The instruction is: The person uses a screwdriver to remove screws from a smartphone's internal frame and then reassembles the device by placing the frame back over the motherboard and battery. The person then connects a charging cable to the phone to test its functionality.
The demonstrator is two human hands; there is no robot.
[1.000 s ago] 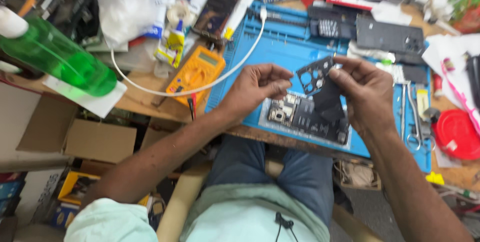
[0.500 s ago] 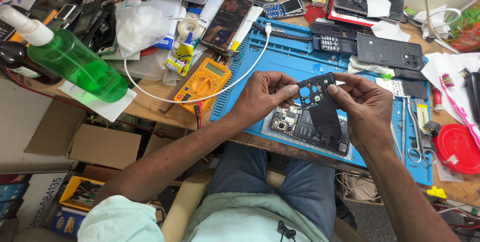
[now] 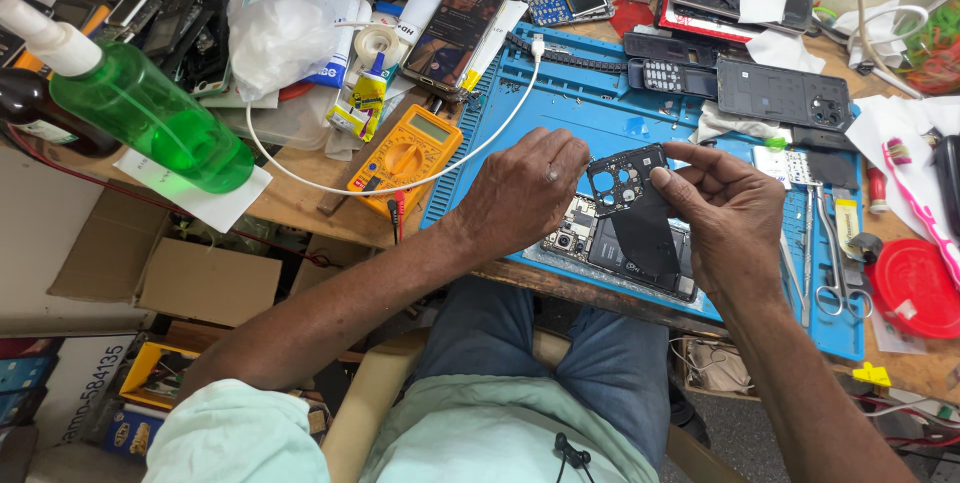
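Left hand (image 3: 520, 193) and right hand (image 3: 725, 208) pinched a black plastic camera-hole cover plate (image 3: 635, 205), raised above an opened phone (image 3: 620, 243), on a blue rubber work mat (image 3: 600, 103), yellow multimeter (image 3: 405, 158) nearby

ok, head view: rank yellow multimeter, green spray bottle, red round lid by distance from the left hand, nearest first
1. yellow multimeter: just beyond the left hand, on the wooden table edge beside the blue mat.
2. green spray bottle: far out at the table's left end.
3. red round lid: opposite end, past the right hand.

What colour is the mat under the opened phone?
Blue mat, seen best in the head view.
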